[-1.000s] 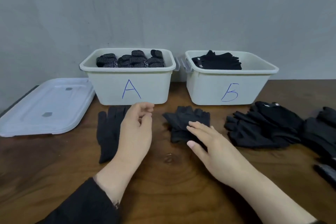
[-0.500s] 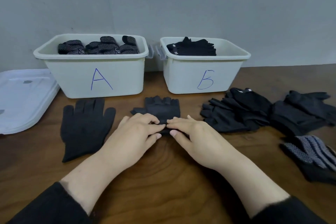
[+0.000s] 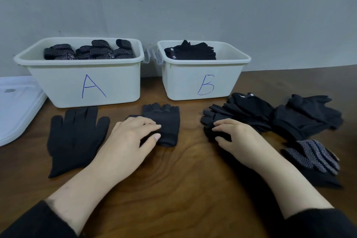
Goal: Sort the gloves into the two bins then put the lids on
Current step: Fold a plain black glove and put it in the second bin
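White bin A (image 3: 58,83) holds dotted black gloves, and white bin B (image 3: 185,85) to its right holds plain black gloves. In front of the gap between them lies a fingerless black glove (image 3: 166,120). My left hand (image 3: 131,141) lies on its left side, fingers on top and thumb at the cuff, pinching the fabric. My right hand (image 3: 237,137) curls its fingers and thumb round the left edge of a pile of black gloves (image 3: 249,110) in front of bin B.
A full-fingered black glove (image 3: 75,137) lies flat in front of bin A. White lids (image 3: 15,106) are stacked at the far left. More black gloves (image 3: 307,116) and a dotted glove (image 3: 313,156) lie at the right on the wooden table (image 3: 185,179).
My right hand has left the fingerless glove and moved right onto the glove pile. My left hand came in from the left onto the fingerless glove and has stayed there.
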`<state>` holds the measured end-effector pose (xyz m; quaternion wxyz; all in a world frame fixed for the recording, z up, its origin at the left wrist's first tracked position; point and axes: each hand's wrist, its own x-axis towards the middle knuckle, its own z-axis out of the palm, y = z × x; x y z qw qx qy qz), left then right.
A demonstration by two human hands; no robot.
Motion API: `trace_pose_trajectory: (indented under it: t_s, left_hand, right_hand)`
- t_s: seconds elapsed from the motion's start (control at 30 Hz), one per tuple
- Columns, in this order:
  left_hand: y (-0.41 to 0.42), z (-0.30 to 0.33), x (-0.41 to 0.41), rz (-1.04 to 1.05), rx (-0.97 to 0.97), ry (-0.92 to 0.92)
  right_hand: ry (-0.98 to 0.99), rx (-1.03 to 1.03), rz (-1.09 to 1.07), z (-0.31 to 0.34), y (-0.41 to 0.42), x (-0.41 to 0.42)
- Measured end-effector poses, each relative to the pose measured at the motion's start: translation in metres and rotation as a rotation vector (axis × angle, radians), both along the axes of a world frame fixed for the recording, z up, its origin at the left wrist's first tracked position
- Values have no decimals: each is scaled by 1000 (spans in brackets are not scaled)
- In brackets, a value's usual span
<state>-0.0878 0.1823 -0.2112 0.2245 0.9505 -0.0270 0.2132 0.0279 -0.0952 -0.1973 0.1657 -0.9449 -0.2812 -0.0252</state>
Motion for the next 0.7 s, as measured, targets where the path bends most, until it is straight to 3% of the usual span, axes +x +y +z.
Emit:
trace_pose_trajectory:
  t_s: [0.33,0.4,0.5,0.7]
  left_hand:
    - [-2,1,-3,-15,-17,25]
    - [-2,0,-4,-25,-13,58]
    - [-1,-1,-4,-39,0,78]
    - [-1,-1,-2,-26,4,49]
  right_hand:
    - [-4,185,30,3,16,-18]
    - [4,388,-45,2,16,-16]
    - [-134,747,-206,6,13,-5]
    - [-59,1090,-310,46,-7,13]
